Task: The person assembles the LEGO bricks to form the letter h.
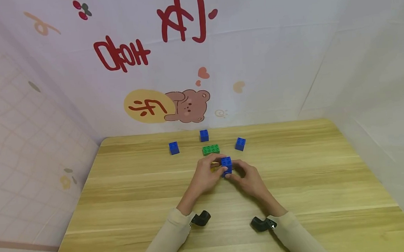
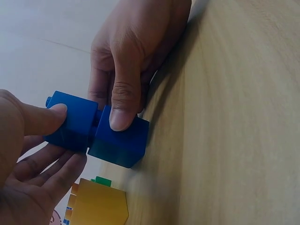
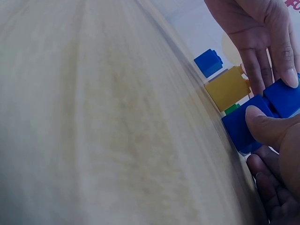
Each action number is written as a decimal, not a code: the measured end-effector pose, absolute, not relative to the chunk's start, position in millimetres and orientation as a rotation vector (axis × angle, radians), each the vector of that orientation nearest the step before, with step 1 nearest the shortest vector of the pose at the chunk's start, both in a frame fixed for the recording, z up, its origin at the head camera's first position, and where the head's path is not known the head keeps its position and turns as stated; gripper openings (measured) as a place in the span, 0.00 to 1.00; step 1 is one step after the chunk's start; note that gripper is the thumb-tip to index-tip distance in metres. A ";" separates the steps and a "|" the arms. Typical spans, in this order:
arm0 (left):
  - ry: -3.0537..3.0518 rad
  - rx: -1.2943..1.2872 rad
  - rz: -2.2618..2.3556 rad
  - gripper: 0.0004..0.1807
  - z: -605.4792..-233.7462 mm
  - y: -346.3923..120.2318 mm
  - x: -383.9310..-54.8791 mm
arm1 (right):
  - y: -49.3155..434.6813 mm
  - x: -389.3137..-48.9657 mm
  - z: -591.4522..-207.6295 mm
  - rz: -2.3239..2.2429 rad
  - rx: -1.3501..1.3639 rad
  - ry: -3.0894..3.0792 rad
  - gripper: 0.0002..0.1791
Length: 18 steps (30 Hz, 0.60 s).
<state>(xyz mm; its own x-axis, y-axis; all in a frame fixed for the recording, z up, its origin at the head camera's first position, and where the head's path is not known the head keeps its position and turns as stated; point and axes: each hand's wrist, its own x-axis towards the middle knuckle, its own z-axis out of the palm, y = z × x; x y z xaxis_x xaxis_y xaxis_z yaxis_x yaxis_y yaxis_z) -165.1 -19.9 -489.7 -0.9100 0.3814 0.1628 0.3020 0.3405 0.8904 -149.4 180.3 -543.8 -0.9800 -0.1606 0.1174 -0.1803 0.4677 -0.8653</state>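
Note:
Two blue toy building blocks meet end to end between the hands, one above the other. My left hand (image 1: 207,173) pinches the upper blue block (image 2: 77,124) between thumb and fingers. Below it, my right hand (image 1: 250,180) grips the lower blue block (image 2: 124,145), its thumb lying across one side. A narrow gap with studs shows between the two blocks in the left wrist view; whether they are fully joined I cannot tell. Just beyond them stands a yellow block (image 2: 101,204), mostly covered by the left hand in the head view.
A green block (image 1: 210,149) lies behind the hands. Farther out on the wooden table (image 1: 139,185) stand three blue blocks: one at left (image 1: 174,148), one at the back (image 1: 204,136) and one at right (image 1: 240,144). A printed curtain (image 1: 271,58) hangs behind the table.

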 end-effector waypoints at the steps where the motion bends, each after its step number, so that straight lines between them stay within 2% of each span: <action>1: 2.515 0.647 1.635 0.19 -490.3 -20.0 -165.1 | 180.2 -149.2 -544.1 1.576 0.310 -2.675 0.24; 18: 2.517 0.656 1.627 0.19 -487.9 -19.6 -161.3 | 179.6 -149.9 -544.3 1.526 0.311 -2.676 0.23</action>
